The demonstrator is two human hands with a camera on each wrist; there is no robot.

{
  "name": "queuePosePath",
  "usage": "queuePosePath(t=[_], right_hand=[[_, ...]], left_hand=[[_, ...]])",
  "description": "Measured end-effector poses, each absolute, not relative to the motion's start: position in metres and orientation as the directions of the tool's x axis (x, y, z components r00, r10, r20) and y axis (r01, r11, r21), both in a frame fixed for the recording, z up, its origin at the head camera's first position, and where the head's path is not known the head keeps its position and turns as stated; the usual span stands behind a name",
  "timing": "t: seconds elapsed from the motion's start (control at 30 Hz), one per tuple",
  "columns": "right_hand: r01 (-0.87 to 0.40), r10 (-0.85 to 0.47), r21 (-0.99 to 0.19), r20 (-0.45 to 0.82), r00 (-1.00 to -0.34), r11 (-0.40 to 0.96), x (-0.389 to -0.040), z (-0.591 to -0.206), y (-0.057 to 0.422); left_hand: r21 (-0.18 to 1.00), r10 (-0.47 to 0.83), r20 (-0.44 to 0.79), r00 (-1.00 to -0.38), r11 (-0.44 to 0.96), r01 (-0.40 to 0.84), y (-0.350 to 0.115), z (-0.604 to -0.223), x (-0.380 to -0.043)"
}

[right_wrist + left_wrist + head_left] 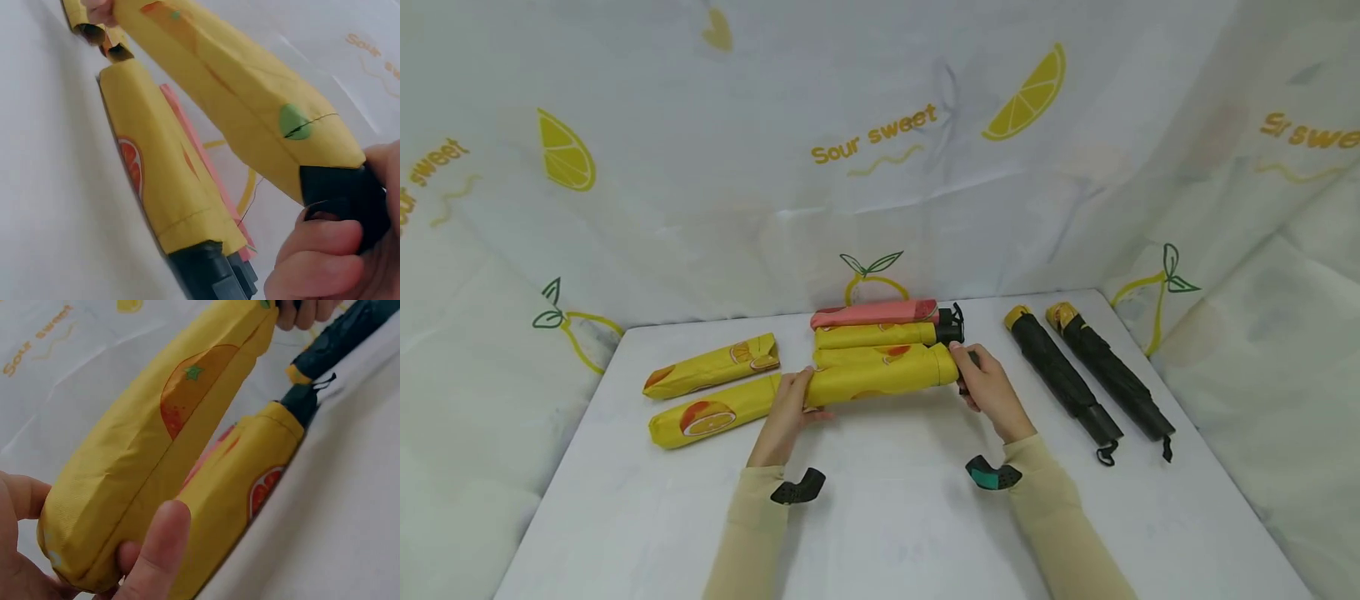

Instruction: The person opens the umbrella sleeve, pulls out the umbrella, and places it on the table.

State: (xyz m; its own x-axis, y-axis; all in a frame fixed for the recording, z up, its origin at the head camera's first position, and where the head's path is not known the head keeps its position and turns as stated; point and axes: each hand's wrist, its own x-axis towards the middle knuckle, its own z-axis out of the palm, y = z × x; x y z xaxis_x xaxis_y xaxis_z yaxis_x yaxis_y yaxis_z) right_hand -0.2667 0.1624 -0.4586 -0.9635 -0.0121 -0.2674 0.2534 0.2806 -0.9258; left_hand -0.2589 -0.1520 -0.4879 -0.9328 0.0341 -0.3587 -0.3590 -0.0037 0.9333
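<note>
Both hands hold a folded umbrella in a yellow fruit-print sleeve [880, 375] above the white table. At its closed left end, my left hand [786, 412] has the thumb and fingers around the sleeve. My right hand [992, 387] grips the black handle [340, 194] at the other end, fingers curled round it. Just behind lie more yellow-sleeved umbrellas [874, 336], partly hidden by the held one, and a pink-sleeved umbrella [872, 314]. In the right wrist view, a yellow-sleeved umbrella [162, 162] with a red citrus print lies below the held one.
On the left lie two flat-looking yellow sleeves [711, 367], their open ends visible in the right wrist view. Two black folded umbrellas [1063, 375] without sleeves lie on the right. White fruit-print cloth [715, 250] hangs behind and beside the table [880, 517].
</note>
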Motion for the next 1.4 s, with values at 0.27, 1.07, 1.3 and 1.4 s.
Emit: queuePosePath(t=[0.27,1.07,1.3,1.4], right_hand=[[0.224,-0.010,-0.961,-0.228,-0.974,0.162,-0.257,-0.455,0.157],[0.151,0.051,-0.970,-0.143,-0.988,0.191,-0.242,-0.438,0.157],[0.109,0.072,-0.986,-0.101,-0.992,0.130,-0.241,-0.436,0.153],[0.088,0.070,-0.989,-0.080,-0.994,0.120,-0.241,-0.435,0.153]], left_hand=[[0.939,0.100,-0.276,-0.956,-0.186,-0.290,-0.153,-0.463,-0.250],[0.973,-0.007,-0.102,-0.995,0.207,-0.102,-0.149,-0.439,-0.232],[0.973,-0.042,-0.073,-0.996,0.215,-0.081,-0.149,-0.439,-0.231],[0.977,-0.053,-0.068,-0.996,0.200,-0.077,-0.149,-0.440,-0.231]])
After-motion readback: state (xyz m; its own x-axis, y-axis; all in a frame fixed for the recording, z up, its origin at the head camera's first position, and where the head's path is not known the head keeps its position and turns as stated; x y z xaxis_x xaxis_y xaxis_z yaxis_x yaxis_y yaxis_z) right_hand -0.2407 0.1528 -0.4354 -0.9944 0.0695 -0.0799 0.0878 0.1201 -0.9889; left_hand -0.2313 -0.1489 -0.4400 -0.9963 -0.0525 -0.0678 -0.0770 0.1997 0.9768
